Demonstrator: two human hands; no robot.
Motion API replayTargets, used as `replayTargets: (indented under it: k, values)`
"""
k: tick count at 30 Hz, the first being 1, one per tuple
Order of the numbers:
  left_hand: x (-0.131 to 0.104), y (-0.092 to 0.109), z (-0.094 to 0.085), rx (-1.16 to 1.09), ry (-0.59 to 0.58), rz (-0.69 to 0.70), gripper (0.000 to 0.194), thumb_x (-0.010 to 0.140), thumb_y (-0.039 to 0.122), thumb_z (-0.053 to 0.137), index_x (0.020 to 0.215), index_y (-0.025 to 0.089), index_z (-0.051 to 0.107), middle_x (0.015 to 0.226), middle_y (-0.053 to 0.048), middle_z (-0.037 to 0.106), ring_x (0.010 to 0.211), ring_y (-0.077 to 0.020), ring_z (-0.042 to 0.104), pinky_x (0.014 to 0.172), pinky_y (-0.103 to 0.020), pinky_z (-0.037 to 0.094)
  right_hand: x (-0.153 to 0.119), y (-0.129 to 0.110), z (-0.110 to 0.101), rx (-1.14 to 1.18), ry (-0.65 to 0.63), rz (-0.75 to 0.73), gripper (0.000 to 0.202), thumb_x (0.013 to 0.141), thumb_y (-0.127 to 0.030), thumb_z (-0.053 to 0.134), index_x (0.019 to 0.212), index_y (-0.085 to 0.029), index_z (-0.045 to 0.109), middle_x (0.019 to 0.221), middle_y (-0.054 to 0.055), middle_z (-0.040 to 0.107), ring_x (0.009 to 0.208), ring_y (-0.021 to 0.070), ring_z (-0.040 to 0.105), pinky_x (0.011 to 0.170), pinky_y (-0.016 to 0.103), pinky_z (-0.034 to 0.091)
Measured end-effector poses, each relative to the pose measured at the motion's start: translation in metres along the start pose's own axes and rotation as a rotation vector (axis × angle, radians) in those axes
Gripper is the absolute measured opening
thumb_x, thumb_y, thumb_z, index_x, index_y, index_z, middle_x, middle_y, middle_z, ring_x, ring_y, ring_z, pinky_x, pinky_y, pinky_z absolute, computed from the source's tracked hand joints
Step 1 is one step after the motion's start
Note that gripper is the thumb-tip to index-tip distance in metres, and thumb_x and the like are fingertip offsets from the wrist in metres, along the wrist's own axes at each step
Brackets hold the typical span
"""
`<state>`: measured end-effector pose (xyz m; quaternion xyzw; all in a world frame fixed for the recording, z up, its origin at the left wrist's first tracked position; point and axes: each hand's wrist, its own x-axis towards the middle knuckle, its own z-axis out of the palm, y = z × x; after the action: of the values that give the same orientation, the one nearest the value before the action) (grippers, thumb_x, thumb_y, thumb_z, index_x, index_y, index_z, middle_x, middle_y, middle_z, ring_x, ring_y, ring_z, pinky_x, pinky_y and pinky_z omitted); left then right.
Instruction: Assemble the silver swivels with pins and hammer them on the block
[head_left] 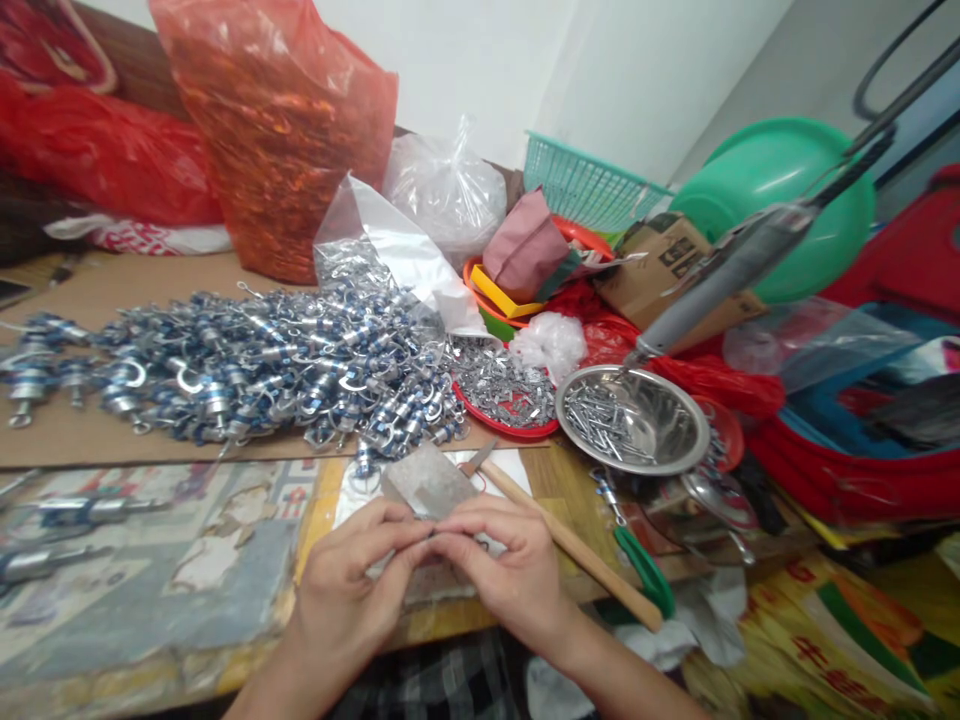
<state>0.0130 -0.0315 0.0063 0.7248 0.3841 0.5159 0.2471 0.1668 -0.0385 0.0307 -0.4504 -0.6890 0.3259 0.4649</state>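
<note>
My left hand (356, 570) and my right hand (510, 560) meet at the front of the bench. Thumbs and fingertips of both pinch something small between them, mostly hidden and too small to name. Just beyond the fingertips lies a grey metal block (427, 482). A long wooden handle (574, 545) slants past my right hand; what its far end joins is unclear. Behind the block spreads a big heap of blue and silver metal fittings (285, 360) with hooks and rings. One fitting with a green strap (643, 570) lies right of the handle.
A red plate (517, 430) carries small metal pieces. Beside it stands a steel bowl (686, 440) of metal pins, under a grey-handled tool (727, 270) hanging in from the upper right. Behind are an orange-red bag (277, 130), a green basin (810, 220) and a teal basket (585, 180).
</note>
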Motion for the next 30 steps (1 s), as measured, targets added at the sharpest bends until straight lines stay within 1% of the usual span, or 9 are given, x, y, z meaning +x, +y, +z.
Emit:
replayTargets:
  k: [3,9,17,20,22,24,26,28,30]
  values:
    - [0.0,0.001,0.001,-0.007,0.015,0.004,0.017,0.071,0.005,0.059,0.079,0.015,0.071,0.067,-0.002,0.064,0.061,-0.0102,0.062,0.056,-0.016,0.048,-0.002,-0.003,0.0,-0.065,0.044,0.023,0.008,0.073,-0.013,0.06,0.072,-0.014,0.068,0.068,0.004,0.066,0.063,0.0136,0.061,0.061,0.023,0.047]
    - [0.006,0.006,0.0,-0.016,0.023,-0.143,0.014,0.067,0.013,0.065,0.078,0.019,0.072,0.069,-0.001,0.071,0.065,-0.0133,0.065,0.058,-0.017,0.05,-0.001,0.004,-0.002,0.127,0.062,0.222,0.009,0.07,-0.016,0.063,0.078,-0.015,0.063,0.073,0.003,0.066,0.066,0.0138,0.062,0.062,0.023,0.051]
    - [0.005,0.011,-0.002,-0.123,-0.068,-0.293,0.018,0.07,0.016,0.061,0.075,0.025,0.075,0.064,-0.001,0.067,0.061,-0.014,0.063,0.055,-0.02,0.048,-0.007,0.005,-0.001,0.2,0.058,0.17,0.017,0.069,-0.014,0.064,0.084,-0.018,0.058,0.071,0.001,0.066,0.067,0.0133,0.063,0.061,0.021,0.052]
    - [0.005,0.011,-0.005,-0.204,-0.044,-0.418,0.013,0.067,0.017,0.065,0.068,0.026,0.074,0.065,0.0,0.067,0.062,-0.0135,0.062,0.056,-0.019,0.047,-0.013,0.005,-0.004,0.063,0.052,0.004,0.029,0.071,-0.014,0.064,0.097,-0.02,0.054,0.083,0.004,0.065,0.076,0.015,0.063,0.069,0.025,0.053]
    - [0.006,0.011,-0.007,-0.253,-0.018,-0.471,0.01,0.065,0.019,0.067,0.064,0.026,0.073,0.065,0.001,0.067,0.063,-0.0133,0.062,0.058,-0.019,0.048,-0.016,0.006,-0.007,-0.096,0.026,-0.225,0.034,0.071,-0.011,0.064,0.102,-0.019,0.054,0.091,0.007,0.063,0.084,0.0167,0.061,0.075,0.028,0.052]
    - [0.009,0.012,-0.01,-0.258,-0.038,-0.482,0.008,0.067,0.021,0.067,0.063,0.025,0.072,0.066,0.002,0.067,0.064,-0.0134,0.062,0.061,-0.02,0.048,-0.016,0.007,-0.012,-0.253,-0.031,-0.463,0.032,0.073,-0.006,0.059,0.102,-0.018,0.056,0.095,0.01,0.063,0.089,0.0179,0.06,0.077,0.028,0.052]
    - [0.011,0.014,-0.011,-0.211,-0.096,-0.463,0.008,0.069,0.023,0.065,0.064,0.024,0.071,0.065,0.002,0.066,0.064,-0.0135,0.061,0.061,-0.021,0.047,-0.014,0.007,-0.017,-0.367,-0.08,-0.618,0.029,0.077,-0.003,0.051,0.102,-0.016,0.058,0.094,0.011,0.064,0.092,0.0182,0.06,0.077,0.028,0.052]
    - [0.013,0.016,-0.012,-0.135,-0.131,-0.405,0.01,0.071,0.023,0.063,0.065,0.024,0.07,0.066,0.001,0.066,0.064,-0.0136,0.062,0.061,-0.021,0.046,-0.011,0.006,-0.022,-0.434,-0.104,-0.689,0.027,0.08,-0.005,0.047,0.103,-0.013,0.058,0.094,0.012,0.065,0.097,0.0192,0.059,0.08,0.029,0.052]
    - [0.014,0.018,-0.012,-0.063,-0.096,-0.305,0.009,0.071,0.021,0.063,0.066,0.024,0.07,0.068,0.001,0.066,0.065,-0.0136,0.062,0.062,-0.021,0.046,-0.007,0.004,-0.025,-0.461,-0.125,-0.72,0.026,0.083,-0.007,0.044,0.103,-0.01,0.059,0.092,0.014,0.065,0.099,0.02,0.058,0.081,0.03,0.052]
